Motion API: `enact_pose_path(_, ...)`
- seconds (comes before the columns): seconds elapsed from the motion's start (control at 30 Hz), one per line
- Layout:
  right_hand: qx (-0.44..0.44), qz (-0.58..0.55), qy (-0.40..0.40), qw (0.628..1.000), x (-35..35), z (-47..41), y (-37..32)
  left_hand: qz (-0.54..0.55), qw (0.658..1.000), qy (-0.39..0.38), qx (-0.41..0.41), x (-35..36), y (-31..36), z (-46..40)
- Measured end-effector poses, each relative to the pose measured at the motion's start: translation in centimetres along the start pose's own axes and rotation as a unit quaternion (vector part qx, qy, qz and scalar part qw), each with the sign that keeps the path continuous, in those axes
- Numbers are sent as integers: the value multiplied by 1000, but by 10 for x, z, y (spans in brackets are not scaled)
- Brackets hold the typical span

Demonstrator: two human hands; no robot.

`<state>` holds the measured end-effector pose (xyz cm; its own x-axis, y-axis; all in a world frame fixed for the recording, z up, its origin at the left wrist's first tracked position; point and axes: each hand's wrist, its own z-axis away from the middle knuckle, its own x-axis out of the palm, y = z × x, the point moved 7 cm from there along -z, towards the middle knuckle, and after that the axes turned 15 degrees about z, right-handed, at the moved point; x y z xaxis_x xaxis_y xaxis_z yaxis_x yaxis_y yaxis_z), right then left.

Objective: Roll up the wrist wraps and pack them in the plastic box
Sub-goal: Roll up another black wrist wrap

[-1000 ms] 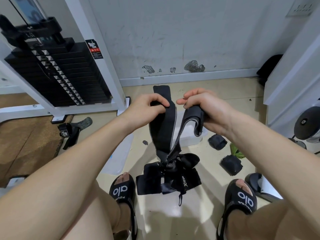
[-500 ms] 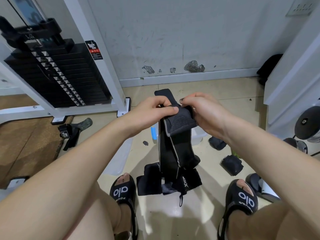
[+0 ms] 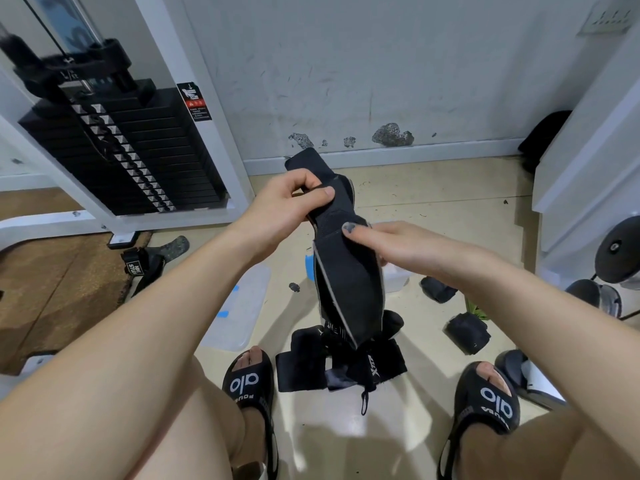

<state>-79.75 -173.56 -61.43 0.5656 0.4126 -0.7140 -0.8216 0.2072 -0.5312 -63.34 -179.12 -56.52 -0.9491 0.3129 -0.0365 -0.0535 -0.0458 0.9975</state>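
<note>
The left hand (image 3: 287, 202) pinches the upper end of a black wrist wrap (image 3: 348, 268), thumb on top and fingers curled under it. The right hand (image 3: 391, 247) grips the same wrap lower down, thumb pressed on its folded face. The wrap hangs from both hands down toward the floor (image 3: 433, 202), its lower end reaching a loose pile of wraps (image 3: 311, 362) that lies between the two sandals (image 3: 247, 386). Two rolled wraps (image 3: 467, 332) lie on the floor to the right, apart from each other. The plastic box (image 3: 394, 277) sits on the floor behind the held wrap, mostly hidden by it and by the right hand. Its clear lid (image 3: 239, 306) lies flat to the left. A weight stack (image 3: 114, 147) stands at far left.
</note>
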Motion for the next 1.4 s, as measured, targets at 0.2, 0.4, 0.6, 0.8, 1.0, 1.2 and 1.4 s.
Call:
enact_pose_path(0.2, -117, -252, 68, 958, -2, -5, -18, 22, 1000, -4, 5, 2, 4, 2)
enact_pose_path(0.4, -93, -315, 60, 943, -1, 3, -26, 69, 997, 26, 1, -11, 2, -7)
enact_pose_path(0.6, -101, -336, 49, 935, 5, 7, -27, 97, 994, 43, -3, -13, 0, -8)
enact_pose_path(0.8, -105, -337, 20, 935, 8, 10, -27, 106, 993, 50, 10, -14, 1, -10)
enact_pose_path(1.0, -122, -362, 41, 923, 1, 12, -25, 109, 992, 60, 1, -16, -1, -11)
enact_pose_path(1.2, -126, -364, 36, 922, -2, 13, -26, 163, 982, 91, 11, -21, -2, -15)
enact_pose_path(1.4, -146, -378, 80, 911, -9, 9, -25, 167, 984, 60, -1, -11, 0, -13)
